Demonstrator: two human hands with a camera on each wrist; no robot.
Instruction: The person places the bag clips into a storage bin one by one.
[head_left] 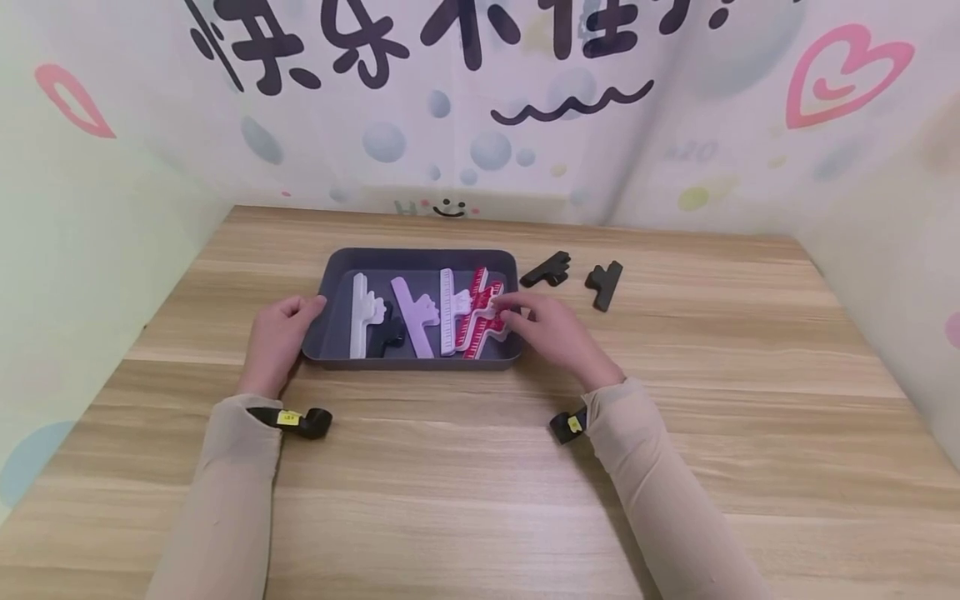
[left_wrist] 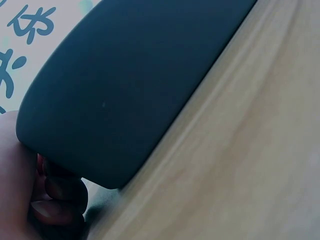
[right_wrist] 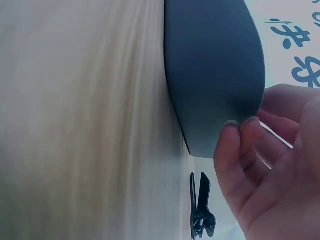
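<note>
A dark grey tray [head_left: 420,364] holds several clips. At its left end, my left hand [head_left: 273,342] grips the rim with the thumb on top; in the left wrist view the other fingers curl beside the tray's outer wall [left_wrist: 115,90]. My right hand [head_left: 558,333] reaches over the right end, thumb and index finger pinching the upper red-and-white clip [head_left: 480,329]. In the right wrist view, two fingertips [right_wrist: 230,125] lie by the outer wall; the pinch itself is hidden. Also in the tray are a white clip [head_left: 359,317], black clip [head_left: 387,337], lilac clip [head_left: 412,317] and pale ruled clip [head_left: 447,312].
Two black clips lie on the table right of the tray: one [head_left: 547,269] near its back corner, the other [head_left: 604,286] farther right. A printed cloth [head_left: 450,125] hangs behind the wooden table [head_left: 420,483]. Small black wrist devices [head_left: 307,422] sit by the sleeves.
</note>
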